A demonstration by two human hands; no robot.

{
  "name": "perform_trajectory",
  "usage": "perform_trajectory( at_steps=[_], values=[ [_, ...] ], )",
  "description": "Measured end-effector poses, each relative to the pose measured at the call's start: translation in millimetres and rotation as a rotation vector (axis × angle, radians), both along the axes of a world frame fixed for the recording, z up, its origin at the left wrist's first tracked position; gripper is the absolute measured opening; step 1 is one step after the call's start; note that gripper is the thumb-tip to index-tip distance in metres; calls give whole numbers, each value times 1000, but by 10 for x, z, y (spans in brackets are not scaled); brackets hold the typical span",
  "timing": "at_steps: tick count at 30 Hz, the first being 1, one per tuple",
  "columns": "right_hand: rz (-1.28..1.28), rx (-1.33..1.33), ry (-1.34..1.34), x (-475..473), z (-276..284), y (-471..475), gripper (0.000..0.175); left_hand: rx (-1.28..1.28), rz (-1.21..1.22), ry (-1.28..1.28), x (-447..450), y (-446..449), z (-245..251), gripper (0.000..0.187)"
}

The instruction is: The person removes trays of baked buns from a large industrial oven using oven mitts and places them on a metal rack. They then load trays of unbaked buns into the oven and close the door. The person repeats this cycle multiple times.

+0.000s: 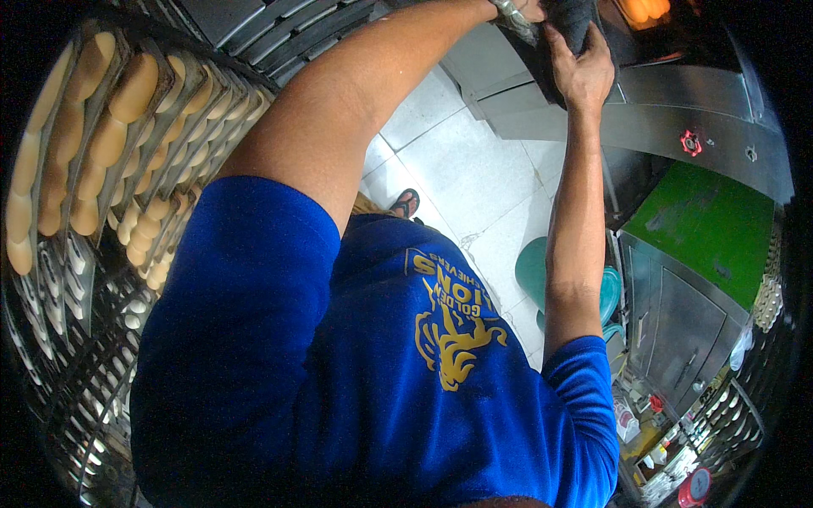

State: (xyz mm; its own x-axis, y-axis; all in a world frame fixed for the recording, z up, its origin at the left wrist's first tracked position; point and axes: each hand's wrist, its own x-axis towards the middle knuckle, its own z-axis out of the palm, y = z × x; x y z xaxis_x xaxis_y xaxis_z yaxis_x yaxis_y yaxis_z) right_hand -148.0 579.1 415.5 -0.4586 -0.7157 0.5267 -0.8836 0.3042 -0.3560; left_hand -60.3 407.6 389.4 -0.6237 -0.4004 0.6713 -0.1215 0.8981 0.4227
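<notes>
At the top edge, my right hand (581, 73) grips a dark cloth or mitt (571, 28), its thumb and fingers on either side of the material. Beside it, my left hand (530, 9) touches the same dark thing. The picture's edge cuts off part of that hand, so its grip is unclear. Something shiny, like clear plastic, wraps the left wrist. Just right of the hands is the opening of a steel oven (686, 89), where glowing orange bread (645, 9) shows inside.
Racks of trays with rows of pale buns (133, 89) fill the left side. A red valve knob (691, 143) sits on the steel front at right, above a green panel (711, 228). Green stools (533, 270) stand beyond my right forearm, on the tiled floor (457, 159).
</notes>
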Motion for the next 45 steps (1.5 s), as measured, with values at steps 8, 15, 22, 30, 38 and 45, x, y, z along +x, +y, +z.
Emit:
perform_trajectory(
  at_steps=[8,15,22,30,38,45],
  values=[
    [-5,13,-46,2,-16,4,78,-13,1,96,-47,-19,-41,55],
    [-4,36,-144,35,26,24,79,-20,19,100,-69,-26,-62,54],
    [0,-9,13,-53,-55,-2,84,-29,54,77,-59,-10,-87,55],
    [4,10,-6,-65,-66,0,84,-19,38,71,-57,-20,-66,56],
    [6,-8,-25,0,-18,-5,81,-24,66,51,-29,6,-53,56],
    [-6,-16,-209,214,216,65,70,-39,52,23,-20,-11,-40,58]
  ],
)
